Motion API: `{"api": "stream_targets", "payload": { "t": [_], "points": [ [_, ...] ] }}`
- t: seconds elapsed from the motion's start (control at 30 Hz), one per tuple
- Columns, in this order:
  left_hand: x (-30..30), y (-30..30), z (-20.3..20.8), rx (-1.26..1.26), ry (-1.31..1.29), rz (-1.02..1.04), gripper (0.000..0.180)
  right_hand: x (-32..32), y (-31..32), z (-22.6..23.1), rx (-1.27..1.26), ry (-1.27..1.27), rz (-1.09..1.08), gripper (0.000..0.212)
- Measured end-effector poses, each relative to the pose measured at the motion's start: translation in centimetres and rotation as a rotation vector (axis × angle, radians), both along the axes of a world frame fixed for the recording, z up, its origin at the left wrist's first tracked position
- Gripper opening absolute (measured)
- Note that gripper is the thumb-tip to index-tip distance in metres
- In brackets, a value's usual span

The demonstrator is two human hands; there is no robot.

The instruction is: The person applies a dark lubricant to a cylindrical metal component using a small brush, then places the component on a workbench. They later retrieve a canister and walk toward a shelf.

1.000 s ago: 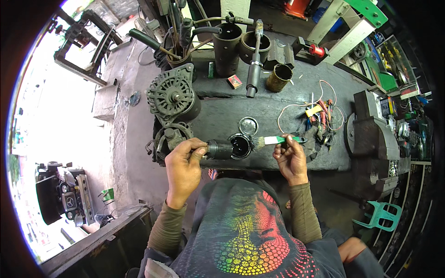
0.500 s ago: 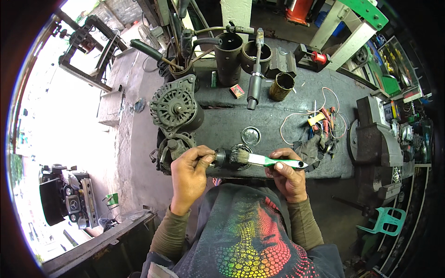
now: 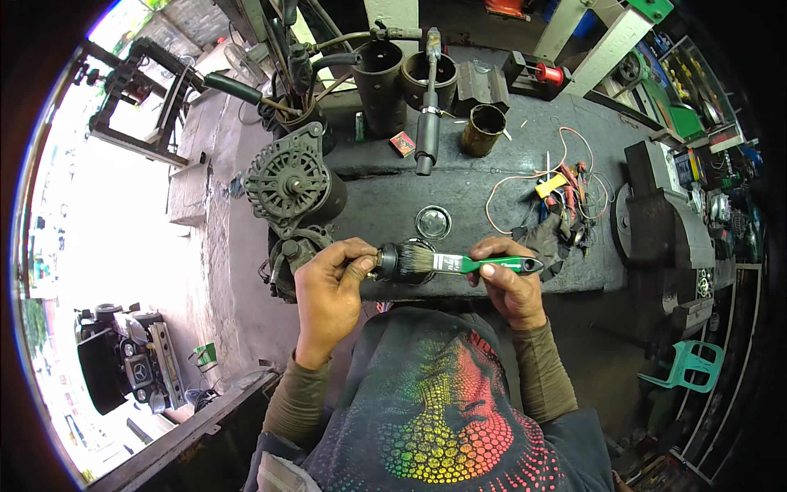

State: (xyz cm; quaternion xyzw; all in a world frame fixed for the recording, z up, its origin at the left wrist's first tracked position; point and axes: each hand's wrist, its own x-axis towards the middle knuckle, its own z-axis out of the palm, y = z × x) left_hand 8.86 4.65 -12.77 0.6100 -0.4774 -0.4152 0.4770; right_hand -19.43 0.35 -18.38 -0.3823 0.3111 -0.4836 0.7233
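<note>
Your left hand (image 3: 329, 287) has its fingers pinched on the near end of a black cylindrical part (image 3: 387, 264), held over the front of the bench (image 3: 381, 195). Your right hand (image 3: 512, 287) grips a green-handled paintbrush (image 3: 470, 264) between thumb and fingers, its bristles pointing left and reaching the part's right end; you cannot tell whether they press on it. Beneath the bristles, a dark round container (image 3: 427, 243) is mostly hidden. Just beyond it lies a round metal lid (image 3: 433, 222). An alternator (image 3: 288, 184) sits to your left, and tangled wires (image 3: 571, 193) lie to your right.
</note>
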Motion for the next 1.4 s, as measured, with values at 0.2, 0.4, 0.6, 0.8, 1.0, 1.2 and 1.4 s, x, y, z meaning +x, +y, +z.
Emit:
{"api": "stream_targets", "payload": {
  "t": [0.2,0.4,0.6,0.8,1.0,1.2,1.4],
  "points": [
    [-0.4,-0.3,0.3,-0.049,-0.058,0.0,0.007,-1.0,0.0,0.4,-0.057,-0.14,-0.04,0.023],
    [-0.7,-0.3,0.7,-0.055,-0.056,-0.046,0.011,-1.5,0.1,0.6,0.004,-0.114,0.006,0.023],
    [-1.2,0.0,1.1,-0.115,-0.077,-0.041,0.011,-1.8,0.1,0.8,0.033,-0.101,-0.02,0.025],
    [-1.1,0.2,1.6,-0.185,-0.054,-0.067,0.012,-2.4,0.2,1.2,0.023,-0.195,-0.055,0.023],
    [-1.4,0.6,1.8,-0.204,-0.093,-0.097,0.011,-1.7,-0.1,0.8,0.161,-0.178,0.026,0.027],
    [-0.9,0.9,2.1,-0.274,-0.212,-0.127,0.011,-2.5,0.1,-0.3,0.1,-0.321,-0.074,0.024],
    [-1.0,1.0,2.7,-0.279,-0.195,-0.192,0.008,-1.7,-0.3,-1.0,0.321,-0.273,0.039,0.025]
  ]
}}
